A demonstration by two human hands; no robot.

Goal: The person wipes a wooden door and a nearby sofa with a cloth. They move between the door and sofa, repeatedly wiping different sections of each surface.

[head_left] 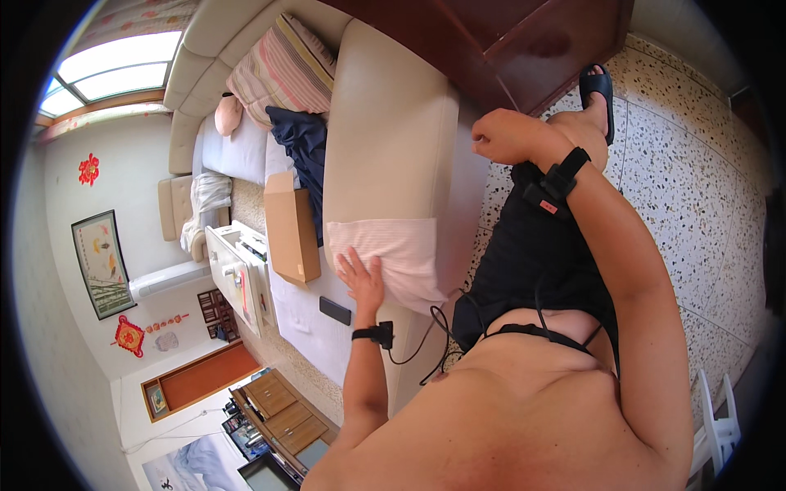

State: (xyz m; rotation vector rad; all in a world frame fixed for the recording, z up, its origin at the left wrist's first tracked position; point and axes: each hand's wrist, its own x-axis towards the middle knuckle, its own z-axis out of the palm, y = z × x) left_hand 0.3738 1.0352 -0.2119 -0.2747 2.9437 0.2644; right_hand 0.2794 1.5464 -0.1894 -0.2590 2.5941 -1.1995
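Observation:
My left hand [362,281] lies with spread fingers on the near edge of a pink striped cloth [399,251], which is draped over the end of a beige sofa section [393,135]. Nothing is gripped in it. My right hand [513,136] is held in front of the sofa's side, its fingers curled in; no object shows in it, though the palm is hidden. Both wrists wear black straps with small devices, and a black cable runs from the left one. Beside my left hand, a dark smartphone [335,310] rests on a white seat cover.
An open cardboard box [291,239] stands by dark blue fabric [301,144] on the sofa. Beyond are a striped pillow [282,67] and a white table [236,276]. A dark red wooden panel [528,49] borders the sofa at the top. A white plastic chair [718,423] is at lower right.

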